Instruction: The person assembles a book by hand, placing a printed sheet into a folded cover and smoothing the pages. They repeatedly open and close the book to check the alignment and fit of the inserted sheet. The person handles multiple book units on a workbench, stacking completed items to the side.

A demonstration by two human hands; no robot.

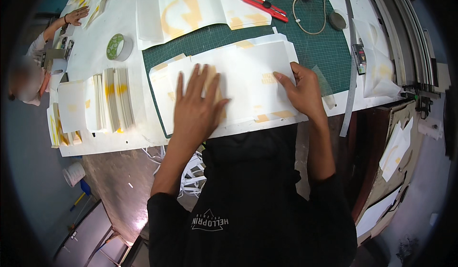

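— Where are your hands sitting right now?

— My left hand (196, 105) is lying flat, fingers spread, pressing down on the white sheet (238, 81) with yellow print. My right hand (301, 91) is pinching the sheet's right edge, so that grip is closing on the paper, thumb on top.

— And where is the sheet lying?

— It is resting on a stack of similar sheets at the near edge of the desk (90, 52), partly over the green cutting mat (305, 47). Its long axis is running left to right, tilting slightly so the right end is sitting a little farther from me than the left.

— What is lying around it?

— To the left, fanned piles of printed cards (112, 102) are standing in rows, and a roll of tape (118, 46) is sitting beyond them. Farther off, larger white sheets with a yellow shape (191, 7) are overlapping the mat, with a red utility knife (260, 3) lying on them. A white cable (307, 21) is curling on the mat's far right, just beside a small round grey object (337, 20). A long grey ruler strip (350, 62) is hanging over the desk's right edge.

— Anyone else at the desk?

— Another person's hand (76, 16) is resting on papers at the far left corner, well apart from mine.
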